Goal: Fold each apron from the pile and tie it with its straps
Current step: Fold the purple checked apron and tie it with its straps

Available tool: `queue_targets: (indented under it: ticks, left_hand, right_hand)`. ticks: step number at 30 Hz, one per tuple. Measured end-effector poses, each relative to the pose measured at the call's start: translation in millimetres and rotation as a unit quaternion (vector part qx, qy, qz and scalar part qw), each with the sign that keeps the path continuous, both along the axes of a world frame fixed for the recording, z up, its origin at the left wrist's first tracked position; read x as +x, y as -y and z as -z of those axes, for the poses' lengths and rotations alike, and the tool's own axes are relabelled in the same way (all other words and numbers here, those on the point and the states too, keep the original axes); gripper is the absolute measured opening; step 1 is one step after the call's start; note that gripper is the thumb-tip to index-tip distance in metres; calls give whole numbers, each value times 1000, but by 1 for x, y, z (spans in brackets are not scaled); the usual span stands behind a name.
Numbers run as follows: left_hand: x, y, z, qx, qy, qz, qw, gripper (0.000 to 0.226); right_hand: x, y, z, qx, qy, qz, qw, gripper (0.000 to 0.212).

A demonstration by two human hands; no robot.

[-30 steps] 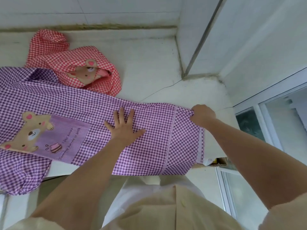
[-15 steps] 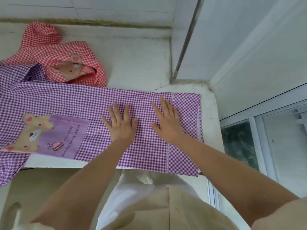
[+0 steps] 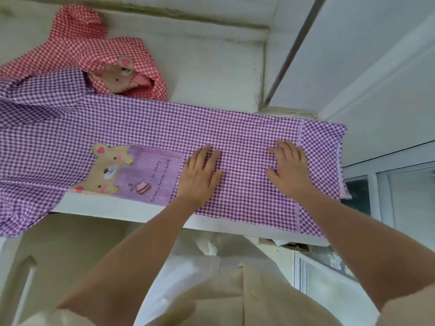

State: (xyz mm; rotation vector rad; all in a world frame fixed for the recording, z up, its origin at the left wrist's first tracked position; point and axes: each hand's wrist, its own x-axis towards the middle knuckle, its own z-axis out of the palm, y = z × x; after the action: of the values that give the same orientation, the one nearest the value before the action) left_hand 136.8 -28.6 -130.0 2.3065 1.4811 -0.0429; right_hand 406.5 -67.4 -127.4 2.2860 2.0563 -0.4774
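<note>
1. The fingers (image 3: 203,156) of both hands lay straight and released, gripping nothing: two palms pressed flat on the cloth.
2. The left hand (image 3: 200,176) rested just right of the one bear pocket (image 3: 141,175); the right hand (image 3: 290,170) lay near the right hem.
3. One purple gingham apron (image 3: 244,135) lay spread lengthwise along the white ledge (image 3: 207,64), its left end hanging over the near edge.
4. One red gingham apron (image 3: 94,50) lay crumpled at the far left, touching the purple one: two aprons in all.

Item: pocket (image 3: 150,170) on purple apron (image 3: 235,137), centre-left of frame. 2 lines of dark script, running sideways, right of bear (image 3: 108,170) patch. Too blurred to read. No other legible txt, nos. or brands.
</note>
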Motion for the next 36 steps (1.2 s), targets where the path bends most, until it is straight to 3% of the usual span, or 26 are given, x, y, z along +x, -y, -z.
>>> queue_targets:
  ticks: [2,4,7,10,15,21,24,26,28,30,33,36]
  left_hand:
    - [-18,-6,-3,37,-9,-52,998,70]
    - [-44,-12,-2,59,-56,-117,990,69]
    - [-102,-16,2,54,-96,-187,976,70]
    - [-163,-14,8,37,-129,-207,969,67]
    - [-201,-14,15,4,-100,-156,983,79]
    - [-221,-29,14,63,-37,-3,997,60]
    - [-242,-44,10,108,13,32,994,52]
    - [-266,-52,7,117,25,-21,993,49]
    - [-291,-59,5,127,24,-85,988,44]
    - [-320,-63,0,128,30,-149,980,39]
    - [-350,-63,-9,114,80,-229,963,28]
    - [-373,-59,-16,113,122,-316,934,21]
  right_hand:
    - [-29,-23,-9,28,-19,59,998,66]
    - [-77,-41,-11,35,-48,42,997,67]
    - [-168,-54,-8,8,-87,-76,993,72]
    - [-245,-56,-4,-33,-69,-188,979,73]
    - [-263,-48,23,-21,6,-199,980,66]
    - [-236,-39,25,13,16,-139,990,61]
    - [-238,-45,15,42,17,-52,998,56]
    - [-265,-62,3,67,10,38,997,53]
    - [-307,-83,-5,100,-33,57,993,54]
    - [-360,-99,-6,106,-79,-33,991,61]
    - [-411,-103,2,7,-67,-173,983,68]
    - [-415,-108,5,22,-75,-157,985,53]
